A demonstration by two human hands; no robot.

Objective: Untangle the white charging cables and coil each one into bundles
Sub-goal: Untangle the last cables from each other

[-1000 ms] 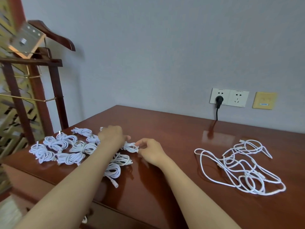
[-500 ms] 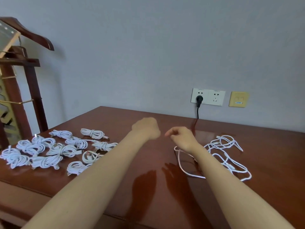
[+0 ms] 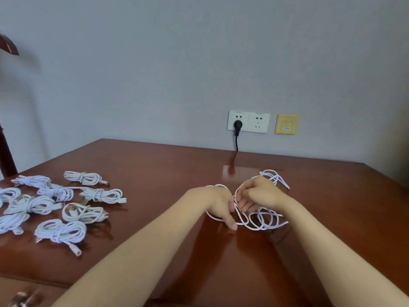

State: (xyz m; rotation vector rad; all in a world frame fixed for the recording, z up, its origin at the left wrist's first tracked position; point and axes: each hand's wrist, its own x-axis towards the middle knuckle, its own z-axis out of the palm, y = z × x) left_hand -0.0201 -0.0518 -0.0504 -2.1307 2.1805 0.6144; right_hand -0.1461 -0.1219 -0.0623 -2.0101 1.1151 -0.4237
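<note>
The white cable tangle (image 3: 263,220) is lying in thin, overlapping loops on the glossy brown table (image 3: 155,173), right of centre. My right hand (image 3: 259,193) is pinching one loop with curled fingers. My left hand (image 3: 218,202) is touching the tangle's left edge, but I cannot tell if it is gripping. Well to the left, coiled bundles (image 3: 59,209) are lying together. The blue label on the yellow wall plate (image 3: 286,124) is showing too blurred to read.

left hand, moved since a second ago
Yes: the left hand went right, from the coiled white cable bundles to the tangled white cables below the white wall socket.
</note>
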